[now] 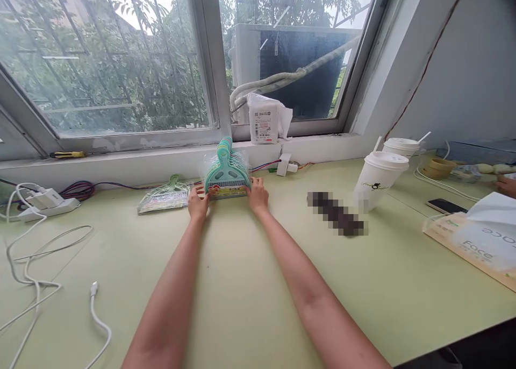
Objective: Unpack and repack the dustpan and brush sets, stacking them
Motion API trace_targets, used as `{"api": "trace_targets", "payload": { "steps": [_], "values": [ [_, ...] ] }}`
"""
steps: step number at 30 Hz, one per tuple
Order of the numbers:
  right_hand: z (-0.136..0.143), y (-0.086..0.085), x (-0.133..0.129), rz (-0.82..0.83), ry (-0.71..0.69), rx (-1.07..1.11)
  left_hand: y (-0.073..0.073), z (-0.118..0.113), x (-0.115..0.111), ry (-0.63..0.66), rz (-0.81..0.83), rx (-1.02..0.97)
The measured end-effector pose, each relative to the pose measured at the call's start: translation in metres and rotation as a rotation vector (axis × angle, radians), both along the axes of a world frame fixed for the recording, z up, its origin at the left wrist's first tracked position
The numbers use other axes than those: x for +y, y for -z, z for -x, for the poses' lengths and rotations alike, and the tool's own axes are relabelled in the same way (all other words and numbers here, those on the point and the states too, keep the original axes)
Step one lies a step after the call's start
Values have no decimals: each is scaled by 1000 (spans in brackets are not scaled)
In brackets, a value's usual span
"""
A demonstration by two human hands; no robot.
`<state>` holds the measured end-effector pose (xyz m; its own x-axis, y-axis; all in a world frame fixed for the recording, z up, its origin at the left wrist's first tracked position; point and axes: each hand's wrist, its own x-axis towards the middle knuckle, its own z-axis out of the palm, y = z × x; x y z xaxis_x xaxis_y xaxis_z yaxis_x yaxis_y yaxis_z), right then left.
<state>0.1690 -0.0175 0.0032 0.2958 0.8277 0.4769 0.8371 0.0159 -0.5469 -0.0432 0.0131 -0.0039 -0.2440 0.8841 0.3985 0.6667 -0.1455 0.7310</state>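
Near the window sill stands a stack of teal dustpan sets (228,172), small and wrapped in clear plastic, with their holed handles pointing up. A printed yellow and red label runs along the lower front. My left hand (198,201) grips the stack's lower left side, the thumb at the front. On the opposite side, my right hand (258,194) holds the lower right edge with bent fingers. Some fingertips are hidden behind the stack. Just left of my left hand, more packaged dustpan sets (164,198) with a green handle lie low on the table.
White cables (36,283) and a power strip (48,208) occupy the left. A pixelated dark object (336,214), paper cups (379,178), a phone (446,205) and a tissue pack (475,242) lie right. Another person's hand (506,185) shows at the right edge. A white packet (264,120) stands on the sill.
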Motion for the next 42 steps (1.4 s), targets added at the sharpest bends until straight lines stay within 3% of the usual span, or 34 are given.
{"api": "trace_targets", "payload": {
  "steps": [5, 13, 17, 22, 25, 29, 33, 36, 39, 40, 42],
  "values": [
    [1, 2, 0, -9, 5, -41, -1, -3, -3, 16, 40, -31],
    [4, -4, -10, -252, 83, -60, -5, -6, -7, -21, -55, -55],
    [7, -6, -16, -343, 55, -139, -10, -9, -15, -143, -159, -50],
    [7, -7, -20, -375, 19, -219, -17, 0, -31, -400, -250, 49],
    [6, -8, -22, -375, 4, -178, -13, 22, -35, -443, -74, 178],
    [3, -8, -25, -384, -15, -131, -2, 59, -43, -276, 218, 440],
    [2, -7, -31, -405, 6, -92, -4, 77, -90, -137, 170, 717],
    [2, -6, -42, -445, 23, -77, -17, 77, -154, -33, 142, 833],
    [-1, -4, -62, -506, 19, -82, -29, 76, -220, 154, 87, 847],
    [-3, -4, -70, -517, 11, -78, -31, 78, -237, 169, 64, 823],
    [-7, -3, -87, -516, -11, -62, -31, 88, -259, 55, 55, 734]
  ]
}}
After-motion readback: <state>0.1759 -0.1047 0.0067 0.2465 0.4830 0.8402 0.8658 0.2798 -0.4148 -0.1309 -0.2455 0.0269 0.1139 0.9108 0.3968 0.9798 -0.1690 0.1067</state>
